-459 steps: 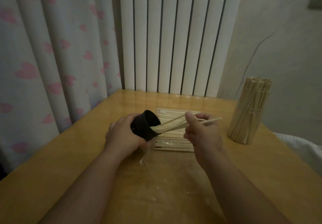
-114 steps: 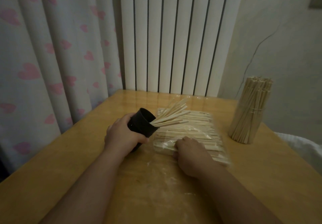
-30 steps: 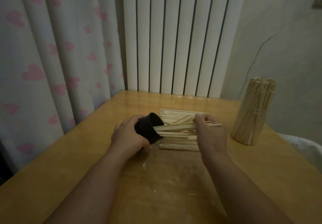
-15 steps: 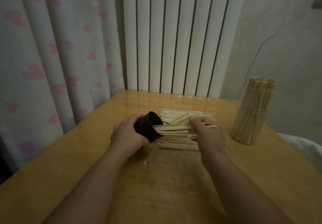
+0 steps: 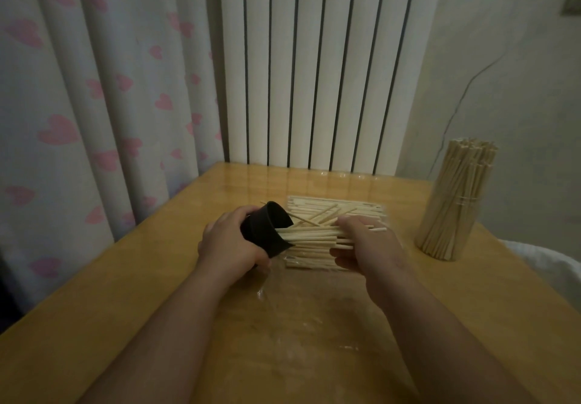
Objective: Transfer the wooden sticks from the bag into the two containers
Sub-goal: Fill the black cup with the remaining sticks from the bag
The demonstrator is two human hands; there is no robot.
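Observation:
My left hand grips a black cup tipped on its side, mouth facing right. A bunch of wooden sticks pokes out of the cup's mouth, and my right hand holds their free ends. Under them lies a clear plastic bag with many more sticks in flat rows. At the right a second container, clear and hard to make out, stands upright, packed full of sticks.
The wooden table ends at the left beside a curtain with pink hearts. A white radiator stands behind the table's far edge. Something white lies past the right edge.
My right hand has slid left along the sticks, pushing the bunch deeper into the cup. The left hand and cup have stayed in place.

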